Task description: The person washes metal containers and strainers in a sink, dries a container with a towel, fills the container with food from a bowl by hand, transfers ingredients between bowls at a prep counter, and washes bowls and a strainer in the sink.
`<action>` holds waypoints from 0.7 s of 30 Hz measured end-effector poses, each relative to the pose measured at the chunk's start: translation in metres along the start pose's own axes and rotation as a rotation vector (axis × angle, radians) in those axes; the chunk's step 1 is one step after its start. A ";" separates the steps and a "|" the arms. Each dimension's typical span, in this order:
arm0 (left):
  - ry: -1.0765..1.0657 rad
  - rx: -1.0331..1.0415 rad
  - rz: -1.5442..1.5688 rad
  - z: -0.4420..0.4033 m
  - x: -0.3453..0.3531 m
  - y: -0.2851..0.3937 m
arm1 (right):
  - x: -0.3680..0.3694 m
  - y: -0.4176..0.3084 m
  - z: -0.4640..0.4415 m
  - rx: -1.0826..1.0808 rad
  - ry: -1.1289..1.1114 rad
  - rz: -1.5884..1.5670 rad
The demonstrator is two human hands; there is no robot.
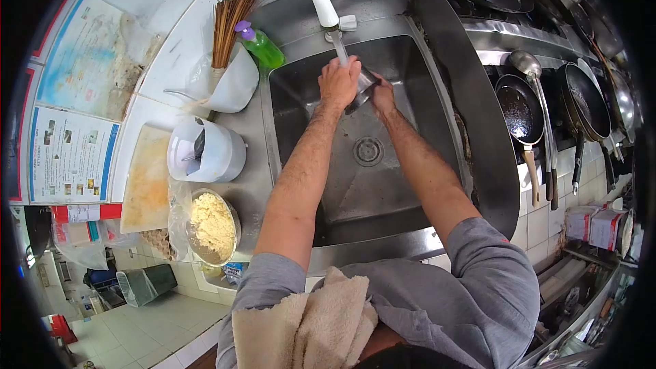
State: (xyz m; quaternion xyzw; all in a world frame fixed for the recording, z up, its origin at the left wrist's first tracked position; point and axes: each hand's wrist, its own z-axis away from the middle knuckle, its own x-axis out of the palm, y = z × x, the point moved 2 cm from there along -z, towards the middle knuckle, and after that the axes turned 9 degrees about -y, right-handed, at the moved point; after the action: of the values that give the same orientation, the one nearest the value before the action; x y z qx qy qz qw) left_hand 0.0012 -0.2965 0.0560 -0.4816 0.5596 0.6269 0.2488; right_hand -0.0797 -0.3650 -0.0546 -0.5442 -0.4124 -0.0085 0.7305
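Under the white faucet (322,1) at the back of the sink, a metal container (363,89) is tilted between my two hands. My left hand (338,83) is closed around its left side, right beside the stream of water. On the other side, my right hand (384,94) grips the container, with its fingertips partly hidden. The steel sink basin (369,205) lies below, with a round drain (368,151) near its middle. The container's exact kind cannot be made out.
Left of the basin stand a green soap bottle (263,48), a white jug (236,85) with a stick brush (229,24), a white bucket (239,154) and a bowl of yellow crumbly food (213,225). Pans (521,106) and a ladle (525,63) hang at right.
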 end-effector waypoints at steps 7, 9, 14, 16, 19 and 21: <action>0.136 0.138 0.127 0.020 0.009 -0.012 | 0.020 -0.058 -0.024 -0.314 -0.225 1.109; 0.137 0.138 0.079 0.024 0.007 -0.017 | 0.030 -0.065 -0.019 -0.322 -0.225 1.139; -0.014 -0.275 -0.001 0.016 -0.006 -0.030 | 0.040 -0.067 -0.017 -0.373 -0.248 1.367; -0.003 -0.309 0.022 0.009 -0.020 -0.028 | 0.037 -0.066 -0.017 -0.293 -0.206 1.335; 0.058 -0.303 0.092 -0.004 -0.028 -0.028 | 0.017 -0.062 -0.018 0.019 -0.101 1.234; -0.064 -0.151 -0.028 -0.010 -0.032 -0.016 | 0.011 -0.051 -0.004 0.500 -0.140 0.799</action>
State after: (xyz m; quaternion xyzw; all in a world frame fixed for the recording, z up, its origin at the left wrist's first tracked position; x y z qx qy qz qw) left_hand 0.0315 -0.2942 0.0777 -0.4863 0.4956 0.6790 0.2383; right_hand -0.0933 -0.3843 -0.0077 -0.4670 -0.2083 0.4092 0.7557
